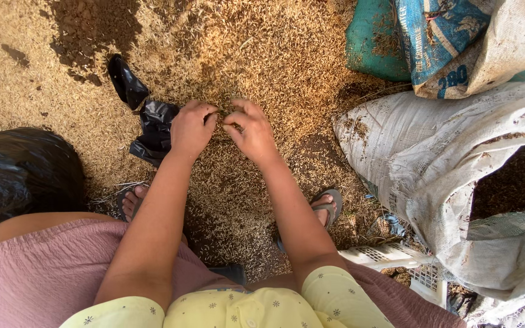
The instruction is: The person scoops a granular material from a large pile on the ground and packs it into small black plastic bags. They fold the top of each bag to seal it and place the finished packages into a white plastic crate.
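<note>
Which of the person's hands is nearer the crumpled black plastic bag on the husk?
The left hand is nearer: the crumpled black plastic bag lies right beside its outer edge, seemingly touching. The right hand is on the far side of the left hand, over the husk-covered ground.

The fingertips of the left hand (191,126) and the right hand (250,129) are curled inward above the husk-strewn ground (262,54), so whatever is pinched between them cannot be made out. Left of the hands, the black plastic bag (22,170) is cut off by the picture's edge. Right of the hands, the white woven sack (420,146) runs out of the frame, and its dark contents are lost in shadow. Below that sack, a white plastic crate (390,255) is mostly covered. Both sandalled feet are partly hidden behind the forearms.
</note>
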